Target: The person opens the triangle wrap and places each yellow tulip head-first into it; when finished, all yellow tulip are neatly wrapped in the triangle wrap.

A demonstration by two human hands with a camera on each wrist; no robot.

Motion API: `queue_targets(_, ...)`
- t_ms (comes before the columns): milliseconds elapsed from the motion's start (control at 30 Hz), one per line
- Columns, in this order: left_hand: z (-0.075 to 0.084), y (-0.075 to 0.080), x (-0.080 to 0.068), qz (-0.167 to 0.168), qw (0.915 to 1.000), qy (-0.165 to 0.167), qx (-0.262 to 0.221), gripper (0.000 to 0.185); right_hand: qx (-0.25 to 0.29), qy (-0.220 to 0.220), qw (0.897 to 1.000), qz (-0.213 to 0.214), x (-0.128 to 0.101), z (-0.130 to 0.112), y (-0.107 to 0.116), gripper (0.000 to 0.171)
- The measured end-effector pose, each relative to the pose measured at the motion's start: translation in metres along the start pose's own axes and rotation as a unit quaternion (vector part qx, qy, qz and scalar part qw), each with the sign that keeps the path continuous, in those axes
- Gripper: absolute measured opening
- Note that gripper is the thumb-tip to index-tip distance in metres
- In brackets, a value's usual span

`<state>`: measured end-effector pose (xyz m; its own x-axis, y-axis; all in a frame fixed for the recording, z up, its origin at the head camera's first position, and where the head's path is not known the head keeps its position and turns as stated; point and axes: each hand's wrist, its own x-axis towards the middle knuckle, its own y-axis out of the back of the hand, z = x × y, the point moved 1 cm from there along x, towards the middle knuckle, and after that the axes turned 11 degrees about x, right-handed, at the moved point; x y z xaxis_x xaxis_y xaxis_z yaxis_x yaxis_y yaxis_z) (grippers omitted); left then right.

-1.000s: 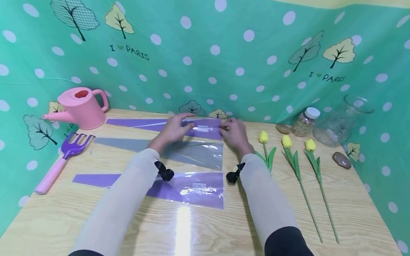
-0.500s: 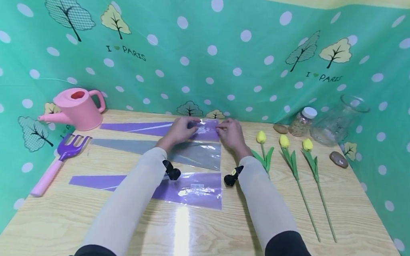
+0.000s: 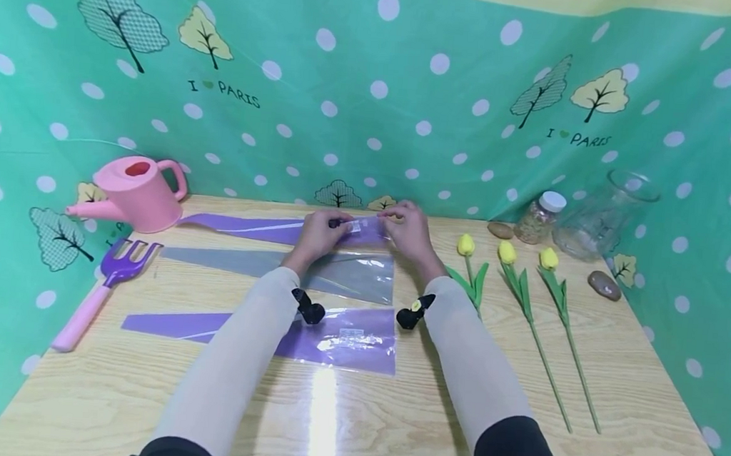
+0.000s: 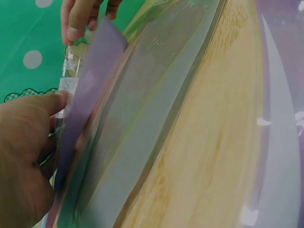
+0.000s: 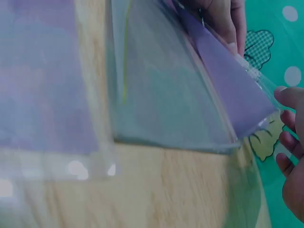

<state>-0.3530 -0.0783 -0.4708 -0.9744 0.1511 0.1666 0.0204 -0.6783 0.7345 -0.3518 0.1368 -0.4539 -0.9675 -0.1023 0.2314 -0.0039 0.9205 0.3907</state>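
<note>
A tapering purple plastic flower sleeve (image 3: 243, 227) with a clear front and a small label is raised off the table's back edge. My left hand (image 3: 321, 235) grips its middle, thumb on the label side and fingers behind, as the left wrist view shows. At its wide right end my right hand (image 3: 409, 231) pinches the clear rim between thumb and forefinger; in the right wrist view that hand (image 5: 292, 128) holds the rim's corner. Just in front lies a grey sleeve (image 3: 362, 274), flat. Nearer still is another purple sleeve (image 3: 344, 341), partly under the left forearm.
At left are a pink watering can (image 3: 139, 192) and a purple garden fork (image 3: 119, 266) with a pink handle. To the right lie yellow artificial tulips (image 3: 507, 253), brown stones (image 3: 604, 284), a white-capped jar (image 3: 539, 219) and a glass vase (image 3: 598, 225). A green curtain (image 3: 374, 114) hangs behind.
The back purple sleeve has come up off the table, and its narrow left end now bends. My left hand has closed round its middle; the right hand has risen slightly.
</note>
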Motion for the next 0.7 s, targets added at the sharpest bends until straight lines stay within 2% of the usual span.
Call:
queue_targets(133,-0.001,0.000,-0.002,0.010,0.9998,0.011,-0.011,0.021,0.037,-0.012,0.999,0.014,-0.004,-0.009,0.005,0.025)
queue_targets(267,-0.001,0.000,-0.003,0.024,0.9993,0.018,-0.024,0.022,0.068,-0.024,0.997,0.021,-0.020,-0.022,0.029,0.035)
queue_targets(500,-0.004,0.000,-0.006,0.048,0.9974,0.014,-0.051,0.023,0.050,-0.019,0.998,0.030,-0.079,-0.040,0.090,0.035)
queue_targets(700,-0.009,0.001,-0.007,0.047,0.9952,0.032,-0.079,0.025,0.048,-0.056,0.997,0.029,-0.139,-0.028,0.124,0.037)
